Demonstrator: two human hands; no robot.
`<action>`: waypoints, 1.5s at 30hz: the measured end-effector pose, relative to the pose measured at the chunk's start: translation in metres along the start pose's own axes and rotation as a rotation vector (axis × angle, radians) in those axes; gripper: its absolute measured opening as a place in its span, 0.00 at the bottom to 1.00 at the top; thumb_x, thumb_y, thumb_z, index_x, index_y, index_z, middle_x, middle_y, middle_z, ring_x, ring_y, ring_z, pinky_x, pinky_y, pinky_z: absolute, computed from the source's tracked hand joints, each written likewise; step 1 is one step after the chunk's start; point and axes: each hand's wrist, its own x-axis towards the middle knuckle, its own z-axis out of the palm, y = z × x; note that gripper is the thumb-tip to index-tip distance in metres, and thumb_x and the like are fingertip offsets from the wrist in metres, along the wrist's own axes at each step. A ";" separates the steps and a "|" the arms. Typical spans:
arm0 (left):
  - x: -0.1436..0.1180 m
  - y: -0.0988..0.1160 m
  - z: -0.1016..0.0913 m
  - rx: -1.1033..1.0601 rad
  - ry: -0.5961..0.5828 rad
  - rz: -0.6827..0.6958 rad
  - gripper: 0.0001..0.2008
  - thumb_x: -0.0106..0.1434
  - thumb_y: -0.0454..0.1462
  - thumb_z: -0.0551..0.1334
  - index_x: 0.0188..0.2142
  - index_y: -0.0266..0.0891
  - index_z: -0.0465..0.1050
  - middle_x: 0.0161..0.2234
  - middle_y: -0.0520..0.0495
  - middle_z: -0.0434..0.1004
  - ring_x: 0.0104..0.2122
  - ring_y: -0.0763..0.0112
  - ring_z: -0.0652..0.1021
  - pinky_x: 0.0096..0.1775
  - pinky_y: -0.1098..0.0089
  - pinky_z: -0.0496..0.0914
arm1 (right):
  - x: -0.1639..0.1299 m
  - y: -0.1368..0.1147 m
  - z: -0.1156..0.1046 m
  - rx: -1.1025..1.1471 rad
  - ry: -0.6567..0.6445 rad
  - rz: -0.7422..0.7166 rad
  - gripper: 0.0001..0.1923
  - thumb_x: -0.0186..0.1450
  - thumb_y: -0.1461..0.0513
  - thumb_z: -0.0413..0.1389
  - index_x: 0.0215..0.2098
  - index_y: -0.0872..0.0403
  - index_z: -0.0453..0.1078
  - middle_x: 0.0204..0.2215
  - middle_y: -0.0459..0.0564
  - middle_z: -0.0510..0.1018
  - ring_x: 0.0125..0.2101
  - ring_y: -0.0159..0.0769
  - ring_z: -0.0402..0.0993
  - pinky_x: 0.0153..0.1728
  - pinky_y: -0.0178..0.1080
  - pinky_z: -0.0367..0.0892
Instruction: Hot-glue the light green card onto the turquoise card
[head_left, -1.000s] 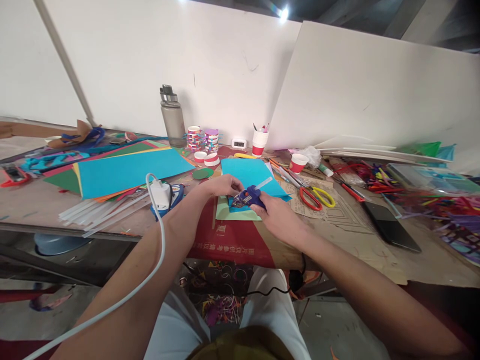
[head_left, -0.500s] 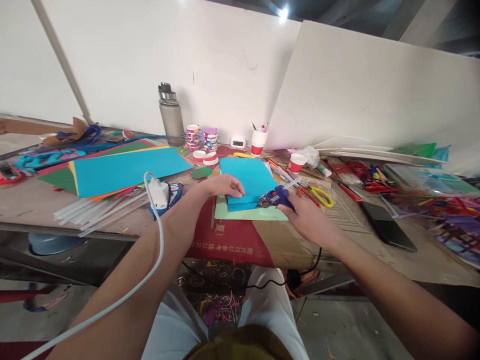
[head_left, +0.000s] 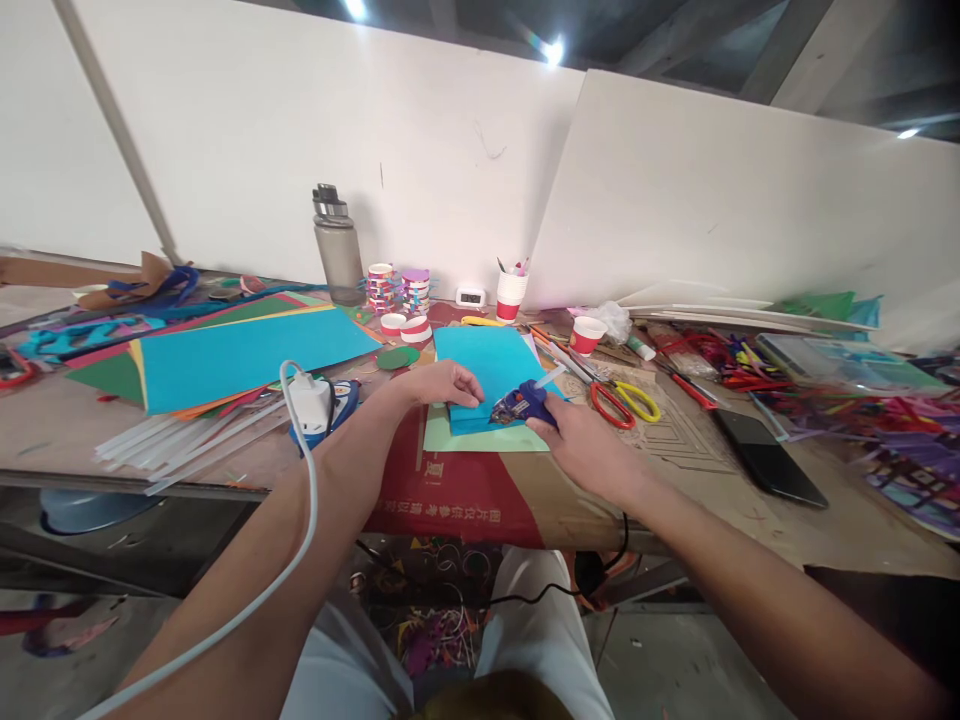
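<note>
A blue hot glue gun (head_left: pixel 529 400) with a clear glue stick poking out of its back is gripped in my right hand (head_left: pixel 574 435). Its nozzle points left, at the folded lower strip of a sheet of blue paper (head_left: pixel 491 355). My left hand (head_left: pixel 448 383) rests at the left edge of that sheet, its fingers bent and closed on the paper beside the fold. Under the blue paper lies a pale green sheet (head_left: pixel 465 443), showing along the front. The nozzle tip is too small to tell whether it touches the paper.
Scissors with red and yellow handles (head_left: pixel 624 400) and a red-white paper cup (head_left: pixel 586 335) lie right of the work. Further right is a black phone (head_left: pixel 772 455). Coloured sheets (head_left: pixel 247 355), glue sticks (head_left: pixel 191 438) and a white plug (head_left: pixel 309 400) with a cable occupy the left. A bottle (head_left: pixel 337 250) stands behind.
The glue gun and my right hand have shifted left along the folded strip. My left hand stays at the paper's left side. The camera view has tilted up slightly.
</note>
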 end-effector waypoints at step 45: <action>0.002 -0.002 -0.003 0.038 -0.036 0.007 0.20 0.51 0.49 0.66 0.39 0.39 0.77 0.35 0.49 0.80 0.35 0.70 0.76 0.37 0.75 0.66 | -0.009 0.097 -0.006 -0.168 0.063 0.213 0.16 0.68 0.55 0.45 0.41 0.57 0.68 0.37 0.60 0.77 0.37 0.45 0.73 0.33 0.38 0.59</action>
